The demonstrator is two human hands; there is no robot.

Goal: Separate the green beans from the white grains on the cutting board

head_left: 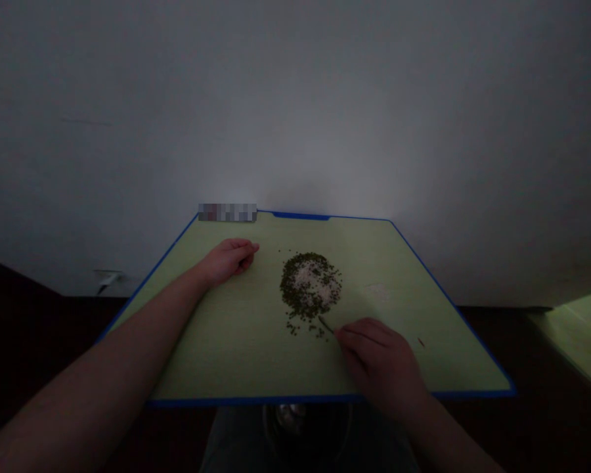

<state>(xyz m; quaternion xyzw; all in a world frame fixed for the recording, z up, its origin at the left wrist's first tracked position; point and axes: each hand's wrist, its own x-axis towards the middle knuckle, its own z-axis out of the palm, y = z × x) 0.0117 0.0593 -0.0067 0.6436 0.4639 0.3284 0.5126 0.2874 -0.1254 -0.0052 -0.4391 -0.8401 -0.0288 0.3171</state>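
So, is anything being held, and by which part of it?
The right grip holds a thin stick by the part away from the pile. Whether the curled left grip holds anything can't be told.

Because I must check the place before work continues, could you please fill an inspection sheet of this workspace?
Surface: pale table with blue edging.
Job's things: green grains and white grains mixed in one pile; some green ones scattered around it.
Clutter: small brown sliver at right; pixelated strip at far-left corner, unreadable.
Hands: left hand curled, left of the pile; right hand pinches a thin stick, tip at the pile's near side.
Cables: possibly a white plug low on the wall, too dark to confirm.
Surroundings: plain wall behind; dark container below the near edge.
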